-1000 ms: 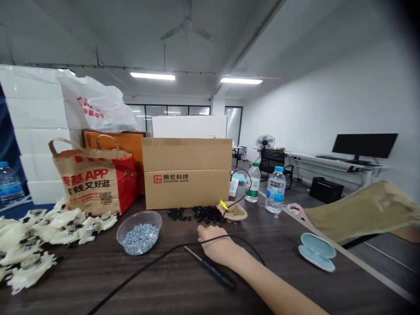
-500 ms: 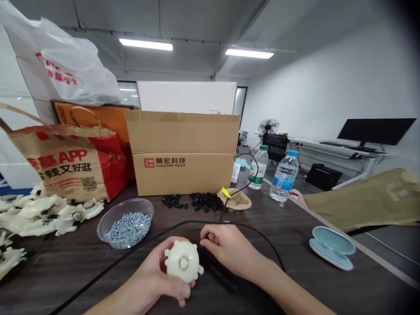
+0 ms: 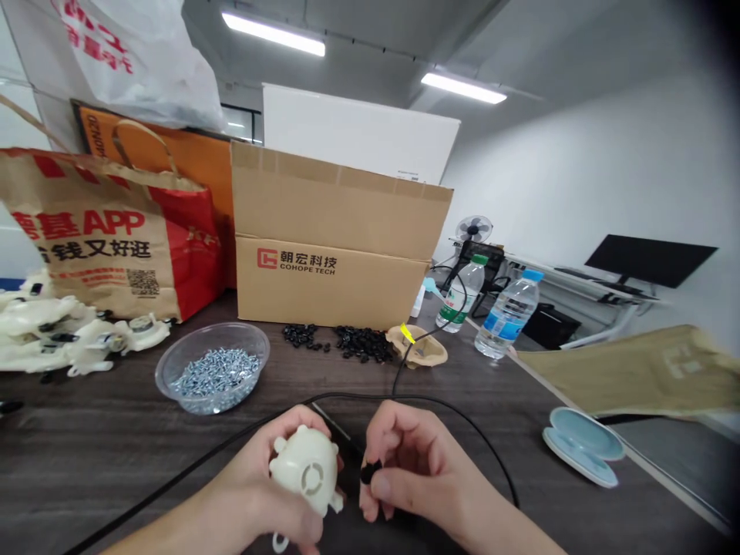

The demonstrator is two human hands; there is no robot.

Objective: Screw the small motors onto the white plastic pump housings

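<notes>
My left hand (image 3: pixel 254 489) is wrapped round a cream-white round plastic housing (image 3: pixel 306 466) that has small lugs at its edge and a ring-shaped slot on its face. Beside it, on the right, my right hand (image 3: pixel 419 466) pinches a small black part (image 3: pixel 370 471) between thumb and fingers. Between the two hands lies a slim dark rod-like tool (image 3: pixel 335 426), its other end hidden. Beyond them, a clear bowl (image 3: pixel 165 374) holds many small screws (image 3: pixel 223 370). Small black parts (image 3: pixel 364 343) lie in piles before the cardboard box.
A black cable (image 3: pixel 190 468) runs across the table behind my hands. More cream housings (image 3: pixel 86 339) are heaped at left. At the back stand a paper bag (image 3: pixel 104 231) and a cardboard box (image 3: pixel 341 285). To the right are two bottles (image 3: pixel 506 316) and an open light-blue case (image 3: pixel 583 447).
My right hand has lifted from the table and turned; the small black part now shows in its fingers. The housing is tilted differently in my left hand. The camera view has shifted and tilted.
</notes>
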